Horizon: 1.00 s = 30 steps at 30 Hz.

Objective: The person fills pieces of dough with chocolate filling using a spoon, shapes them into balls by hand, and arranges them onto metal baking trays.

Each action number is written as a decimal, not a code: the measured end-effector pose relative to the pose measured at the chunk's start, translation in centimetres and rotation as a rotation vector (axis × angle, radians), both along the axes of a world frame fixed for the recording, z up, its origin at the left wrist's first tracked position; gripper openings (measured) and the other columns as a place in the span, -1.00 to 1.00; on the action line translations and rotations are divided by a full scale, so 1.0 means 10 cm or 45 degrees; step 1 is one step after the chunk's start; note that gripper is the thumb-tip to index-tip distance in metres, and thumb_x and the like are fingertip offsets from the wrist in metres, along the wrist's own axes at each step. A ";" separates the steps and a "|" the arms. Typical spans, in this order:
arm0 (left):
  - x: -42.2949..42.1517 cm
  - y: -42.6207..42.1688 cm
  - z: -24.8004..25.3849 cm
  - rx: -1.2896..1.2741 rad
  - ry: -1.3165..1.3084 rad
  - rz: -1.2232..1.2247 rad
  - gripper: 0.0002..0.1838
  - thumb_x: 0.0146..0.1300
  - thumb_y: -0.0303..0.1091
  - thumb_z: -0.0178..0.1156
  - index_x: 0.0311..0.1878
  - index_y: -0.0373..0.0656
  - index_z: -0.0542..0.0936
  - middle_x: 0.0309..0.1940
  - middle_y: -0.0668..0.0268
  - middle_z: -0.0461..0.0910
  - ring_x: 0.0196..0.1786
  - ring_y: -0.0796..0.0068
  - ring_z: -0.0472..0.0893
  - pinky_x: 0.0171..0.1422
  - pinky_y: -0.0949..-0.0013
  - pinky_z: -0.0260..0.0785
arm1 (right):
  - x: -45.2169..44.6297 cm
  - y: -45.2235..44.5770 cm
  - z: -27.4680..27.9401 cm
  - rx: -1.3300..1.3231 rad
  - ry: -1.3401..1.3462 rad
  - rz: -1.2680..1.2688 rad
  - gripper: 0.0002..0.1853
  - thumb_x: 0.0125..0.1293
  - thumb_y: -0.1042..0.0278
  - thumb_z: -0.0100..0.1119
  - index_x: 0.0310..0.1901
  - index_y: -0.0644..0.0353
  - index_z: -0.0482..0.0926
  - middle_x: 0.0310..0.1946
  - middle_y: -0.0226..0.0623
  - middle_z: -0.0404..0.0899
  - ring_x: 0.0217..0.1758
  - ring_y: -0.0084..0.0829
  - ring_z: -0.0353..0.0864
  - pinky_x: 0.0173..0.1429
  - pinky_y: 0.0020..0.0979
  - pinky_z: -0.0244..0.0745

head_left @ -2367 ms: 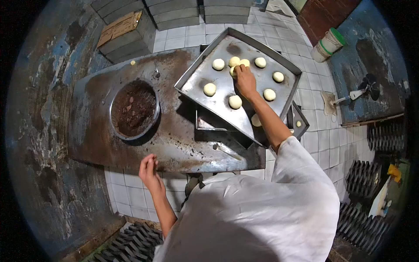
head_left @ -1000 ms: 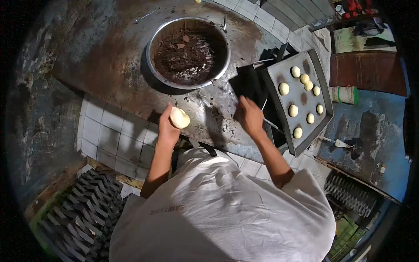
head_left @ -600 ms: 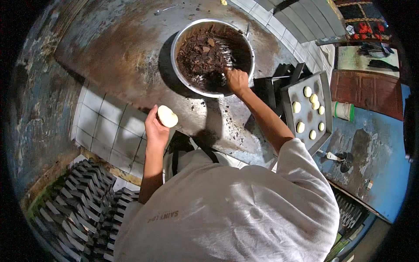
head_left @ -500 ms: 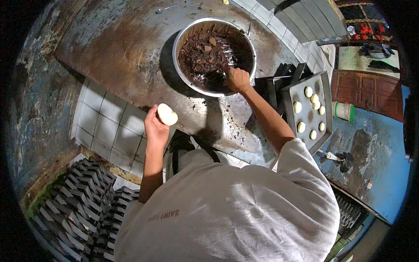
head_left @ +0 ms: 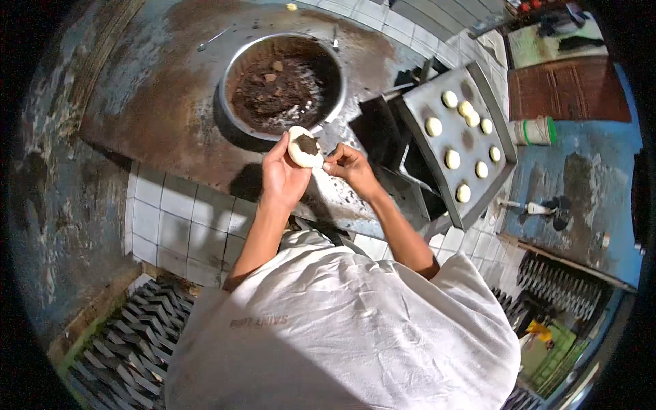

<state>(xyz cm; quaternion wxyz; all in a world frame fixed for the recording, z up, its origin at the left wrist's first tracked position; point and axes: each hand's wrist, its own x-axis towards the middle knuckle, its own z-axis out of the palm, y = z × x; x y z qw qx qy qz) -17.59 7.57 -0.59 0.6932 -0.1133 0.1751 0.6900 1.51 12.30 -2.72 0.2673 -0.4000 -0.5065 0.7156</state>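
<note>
My left hand (head_left: 283, 174) holds a flattened piece of pale dough (head_left: 298, 154) on its fingers, near the table's front edge. A dark lump of filling (head_left: 307, 144) lies on the dough. My right hand (head_left: 350, 167) pinches the dough's right edge between thumb and fingertips. Just beyond both hands is a metal bowl (head_left: 223, 102) with dark crumbly filling (head_left: 263, 96) and a few larger chunks. To the right, a metal tray (head_left: 444, 140) bears several round dough balls, two of them touching.
The worn table (head_left: 157, 102) carries a spoon (head_left: 213, 39) at the back left and a small dough bit (head_left: 292, 7) at the far edge. More dark trays (head_left: 389, 130) lie under the tilted one. A white bucket (head_left: 540, 130) stands beyond it; metal racks (head_left: 137, 342) are at lower left.
My right hand has left the bowl and come to the dough in my left hand, which now bears dark filling. Earlier, the right hand was over the tray. The view has shifted.
</note>
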 end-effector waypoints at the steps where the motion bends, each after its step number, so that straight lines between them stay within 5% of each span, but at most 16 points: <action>1: 0.14 -0.01 0.04 -0.018 -0.017 -0.033 -0.71 0.61 -0.24 0.00 0.13 -0.24 0.56 0.05 0.22 0.64 0.15 0.31 0.62 0.37 0.13 0.44 | 0.15 -0.17 -0.04 0.069 -0.101 -0.095 -0.82 0.30 0.46 0.46 -0.30 0.16 0.56 -0.30 -0.48 0.62 -0.23 -0.66 0.49 -0.11 -0.51 0.43; 6: 0.76 -0.18 0.14 -0.021 0.106 -0.082 -0.69 0.60 -0.20 0.03 0.16 -0.22 0.55 0.10 0.20 0.63 0.17 0.29 0.61 0.39 0.07 0.42 | 1.37 -1.16 -0.91 -0.147 -0.161 -0.525 -0.92 0.38 0.44 0.36 -0.24 0.15 0.62 -0.17 -0.39 0.63 -0.12 -0.56 0.56 0.03 -0.41 0.50; 10: 1.22 -0.28 0.27 -0.016 0.029 -0.269 -0.51 0.55 0.05 0.06 0.16 -0.23 0.55 0.12 0.17 0.63 0.20 0.19 0.59 0.43 0.01 0.35 | 2.28 -1.45 -1.61 0.018 -0.401 -0.402 -0.88 0.47 0.30 0.26 -0.14 0.15 0.61 -0.27 -0.46 0.67 -0.26 -0.55 0.55 -0.08 -0.43 0.45; 12: 1.47 -0.34 0.18 -0.026 0.063 -0.331 -0.44 0.52 0.13 0.07 0.16 -0.24 0.55 0.14 0.14 0.63 0.22 0.16 0.58 0.45 0.00 0.33 | 2.37 -1.37 -1.41 0.135 -0.377 -0.401 -0.82 0.49 0.21 0.24 -0.09 0.15 0.59 -0.37 -0.52 0.62 -0.34 -0.58 0.51 -0.17 -0.47 0.39; 14: 1.66 -0.40 0.15 -0.058 0.075 -0.356 -0.45 0.51 0.12 0.07 0.17 -0.24 0.55 0.15 0.13 0.62 0.24 0.16 0.57 0.45 0.00 0.33 | 2.30 -1.22 -0.80 -0.214 0.030 -0.482 -0.80 0.48 0.20 0.26 -0.13 0.16 0.57 -0.40 -0.49 0.56 -0.38 -0.61 0.44 -0.23 -0.51 0.33; 18: 1.99 -0.56 0.19 -0.082 0.133 -0.316 -0.54 0.54 0.02 0.06 0.15 -0.22 0.55 0.11 0.14 0.64 0.23 0.16 0.58 0.43 -0.02 0.35 | 2.18 -1.25 -0.07 -0.235 0.627 -0.429 -0.74 0.51 0.12 0.25 -0.21 0.11 0.50 -0.47 -0.52 0.46 -0.39 -0.64 0.36 -0.23 -0.53 0.23; 24: 2.12 -0.75 0.19 0.071 0.173 -0.304 -0.68 0.54 -0.14 0.12 0.12 -0.19 0.58 0.09 0.16 0.66 0.19 0.18 0.62 0.42 0.01 0.40 | 2.59 -1.52 -0.82 -0.191 0.113 -0.272 -0.79 0.49 0.19 0.22 -0.23 0.15 0.58 -0.42 -0.51 0.48 -0.35 -0.65 0.37 -0.25 -0.54 0.27; 28: 2.09 -0.79 0.21 0.206 -0.013 -0.319 -0.54 0.52 -0.09 0.12 0.26 -0.25 0.53 0.23 0.07 0.59 0.31 0.10 0.55 0.52 -0.03 0.30 | 2.88 -1.69 -1.60 -0.216 -0.107 -0.438 -0.75 0.46 0.19 0.21 -0.20 0.23 0.63 -0.40 -0.37 0.58 -0.35 -0.47 0.51 -0.19 -0.38 0.41; 30: 2.09 -0.79 0.23 0.248 0.009 -0.409 -0.45 0.51 0.02 0.09 0.29 -0.28 0.50 0.27 0.06 0.57 0.36 0.09 0.50 0.55 -0.02 0.25 | 2.85 -1.61 -1.58 0.774 -1.045 -0.299 -0.71 0.52 0.20 0.15 -0.15 0.31 0.65 -0.29 -0.18 0.69 -0.22 -0.14 0.65 -0.06 -0.13 0.51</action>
